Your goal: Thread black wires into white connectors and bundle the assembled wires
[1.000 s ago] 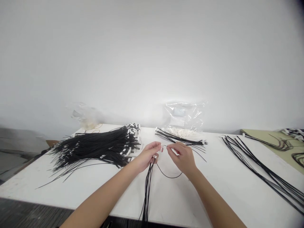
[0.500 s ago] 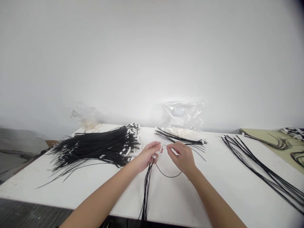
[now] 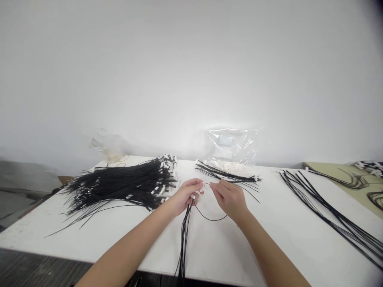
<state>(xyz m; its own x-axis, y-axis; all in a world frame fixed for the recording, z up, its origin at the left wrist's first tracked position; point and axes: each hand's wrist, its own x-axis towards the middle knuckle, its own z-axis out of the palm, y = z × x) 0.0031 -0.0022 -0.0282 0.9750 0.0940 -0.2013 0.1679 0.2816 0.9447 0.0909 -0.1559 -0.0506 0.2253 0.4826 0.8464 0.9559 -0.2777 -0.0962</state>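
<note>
Between the thumb and fingertips of my left hand (image 3: 189, 194) is a small white connector housing (image 3: 204, 185), mostly hidden by the fingers. Lower in the same hand sits another white connector (image 3: 193, 196), from which a bundle of black wires (image 3: 184, 235) hangs past the table's front edge. One black wire (image 3: 211, 219) loops from there across to my right hand (image 3: 228, 196). The right hand pinches this wire near its end, and the thin tip points left at the white housing. Whether tip and housing touch, I cannot tell.
A large pile of black wires with white connectors (image 3: 119, 181) lies on the left of the white table (image 3: 149, 243). Behind my hands are a smaller wire bundle (image 3: 224, 173) and a clear bag of white parts (image 3: 231, 149). Long black wires (image 3: 326, 211) stretch along the right.
My right hand has moved slightly, with its fingers curled more tightly. The wire's tip is close to the white housing, and the looped wire hangs slightly higher. My left hand has hardly moved.
</note>
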